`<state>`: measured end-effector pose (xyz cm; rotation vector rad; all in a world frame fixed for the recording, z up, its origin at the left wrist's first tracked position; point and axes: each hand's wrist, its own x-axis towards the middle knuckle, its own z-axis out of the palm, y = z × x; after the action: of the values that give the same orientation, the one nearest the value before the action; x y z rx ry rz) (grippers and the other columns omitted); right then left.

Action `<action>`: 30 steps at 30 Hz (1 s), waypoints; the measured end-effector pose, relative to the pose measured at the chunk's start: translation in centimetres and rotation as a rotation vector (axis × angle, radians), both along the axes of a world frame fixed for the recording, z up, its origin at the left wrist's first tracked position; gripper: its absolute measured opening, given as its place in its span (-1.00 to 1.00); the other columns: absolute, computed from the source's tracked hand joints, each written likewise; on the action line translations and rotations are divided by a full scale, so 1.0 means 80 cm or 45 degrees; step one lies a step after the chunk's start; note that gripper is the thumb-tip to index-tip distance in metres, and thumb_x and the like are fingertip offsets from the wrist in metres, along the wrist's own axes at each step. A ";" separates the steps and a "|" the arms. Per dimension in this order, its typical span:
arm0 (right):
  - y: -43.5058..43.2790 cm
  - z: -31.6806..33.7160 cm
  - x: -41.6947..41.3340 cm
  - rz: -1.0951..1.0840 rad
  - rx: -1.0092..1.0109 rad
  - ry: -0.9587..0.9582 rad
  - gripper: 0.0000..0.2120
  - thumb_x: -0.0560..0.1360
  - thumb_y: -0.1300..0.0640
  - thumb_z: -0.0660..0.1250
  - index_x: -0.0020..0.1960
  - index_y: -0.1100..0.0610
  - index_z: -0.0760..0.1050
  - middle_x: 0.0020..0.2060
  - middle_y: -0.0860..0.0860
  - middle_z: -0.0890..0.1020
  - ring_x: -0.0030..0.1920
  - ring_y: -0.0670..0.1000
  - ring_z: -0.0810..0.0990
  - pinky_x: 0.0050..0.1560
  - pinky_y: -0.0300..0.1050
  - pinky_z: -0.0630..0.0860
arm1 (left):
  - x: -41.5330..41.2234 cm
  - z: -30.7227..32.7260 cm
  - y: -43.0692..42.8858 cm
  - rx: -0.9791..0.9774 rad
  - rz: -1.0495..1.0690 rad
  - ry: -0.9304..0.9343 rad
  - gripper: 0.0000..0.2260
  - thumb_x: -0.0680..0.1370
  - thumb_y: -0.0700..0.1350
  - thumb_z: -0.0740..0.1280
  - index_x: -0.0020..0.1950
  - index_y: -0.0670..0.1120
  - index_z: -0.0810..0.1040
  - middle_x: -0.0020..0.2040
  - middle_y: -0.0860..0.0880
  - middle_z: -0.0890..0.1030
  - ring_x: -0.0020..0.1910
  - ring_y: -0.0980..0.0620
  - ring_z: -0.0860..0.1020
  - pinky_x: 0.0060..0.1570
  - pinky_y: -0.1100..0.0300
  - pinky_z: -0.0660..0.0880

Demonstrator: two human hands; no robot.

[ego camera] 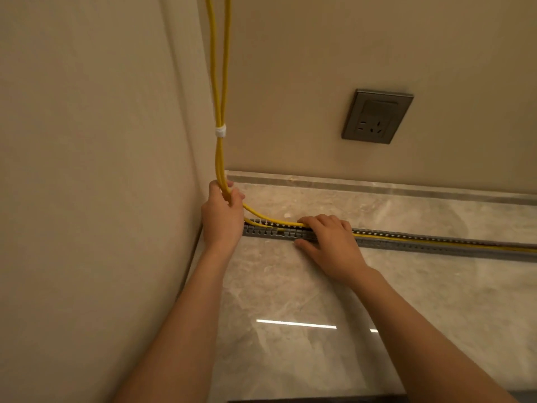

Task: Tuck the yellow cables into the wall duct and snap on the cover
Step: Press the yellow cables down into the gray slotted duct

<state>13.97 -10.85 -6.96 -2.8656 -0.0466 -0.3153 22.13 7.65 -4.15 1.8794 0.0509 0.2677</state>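
Yellow cables [220,91] hang down the corner of the wall, bound by a white tie [220,131]. My left hand [222,212] grips them just above the bend, where they turn right toward a grey slotted duct [436,244] fixed across the marble panel. My right hand [328,239] lies over the duct with its fingers pressing the cables down into the channel. Right of that hand the yellow cables lie inside the duct. The duct has no cover on it, and no cover is in view.
A grey wall socket [377,116] sits on the beige wall above right. A beige side wall [87,170] closes the left. The glossy marble panel [319,315] runs below the duct, with a ledge [377,186] along its top edge.
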 end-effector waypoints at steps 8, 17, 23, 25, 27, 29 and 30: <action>0.018 -0.022 0.009 -0.233 -0.016 -0.216 -0.65 0.41 -0.26 0.28 0.00 -0.03 0.55 -0.11 -0.05 0.62 -0.06 0.06 0.50 0.00 -0.03 0.23 | -0.018 -0.024 -0.030 -0.164 0.160 0.252 -0.83 0.50 -0.07 0.34 -0.01 -0.14 0.49 -0.09 -0.12 0.61 -0.08 -0.10 0.57 -0.11 0.11 0.49; 0.015 -0.023 0.010 -0.233 0.027 -0.238 -0.61 0.41 -0.27 0.28 -0.01 0.02 0.58 -0.12 -0.01 0.63 -0.07 0.08 0.50 0.00 -0.02 0.26 | -0.022 -0.034 -0.024 0.041 0.175 0.063 -0.83 0.59 -0.12 0.20 0.13 -0.08 0.52 0.04 -0.06 0.62 -0.02 -0.01 0.56 -0.15 0.30 0.39; 0.014 -0.022 0.010 -0.236 0.068 -0.240 -0.59 0.41 -0.29 0.26 0.01 0.01 0.58 -0.10 -0.02 0.63 -0.05 0.06 0.48 0.02 -0.06 0.20 | -0.014 -0.033 -0.018 0.083 0.116 0.121 -0.80 0.61 -0.16 0.14 0.18 -0.15 0.46 0.08 -0.09 0.63 0.07 0.00 0.58 0.00 0.23 0.47; 0.014 -0.021 0.010 -0.237 0.078 -0.232 -0.58 0.40 -0.30 0.26 0.01 0.01 0.58 -0.10 -0.02 0.62 -0.04 0.06 0.47 0.02 -0.07 0.18 | -0.010 -0.032 -0.015 0.075 0.123 0.117 -0.80 0.61 -0.18 0.12 0.19 -0.15 0.43 0.06 -0.13 0.64 0.07 -0.04 0.59 0.05 0.14 0.51; 0.014 -0.021 0.010 -0.240 0.090 -0.226 -0.58 0.40 -0.30 0.25 0.02 0.01 0.57 -0.11 -0.02 0.62 -0.04 0.05 0.47 0.02 -0.07 0.17 | -0.007 -0.031 -0.010 0.062 0.122 0.114 -0.80 0.62 -0.19 0.11 0.21 -0.15 0.40 0.03 -0.15 0.64 0.03 -0.05 0.61 0.03 0.11 0.53; 0.014 -0.020 0.009 -0.241 0.109 -0.231 -0.58 0.40 -0.30 0.26 0.01 0.01 0.58 -0.11 -0.02 0.62 -0.05 0.05 0.47 0.02 -0.08 0.17 | -0.006 -0.031 -0.005 0.050 0.103 0.100 -0.77 0.62 -0.21 0.09 0.25 -0.16 0.38 -0.01 -0.16 0.65 -0.02 -0.06 0.63 0.01 0.08 0.55; 0.013 -0.020 0.009 -0.238 0.120 -0.233 -0.58 0.40 -0.29 0.27 0.01 0.02 0.58 -0.12 -0.02 0.62 -0.05 0.05 0.47 0.02 -0.08 0.17 | -0.006 -0.030 -0.003 0.067 0.092 0.088 -0.76 0.62 -0.21 0.09 0.27 -0.17 0.37 -0.02 -0.17 0.65 -0.03 -0.06 0.63 0.01 0.08 0.56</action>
<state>14.68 -9.78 -8.57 -2.7440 0.1978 -0.5990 21.66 7.37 -6.59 1.9417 0.1607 0.2556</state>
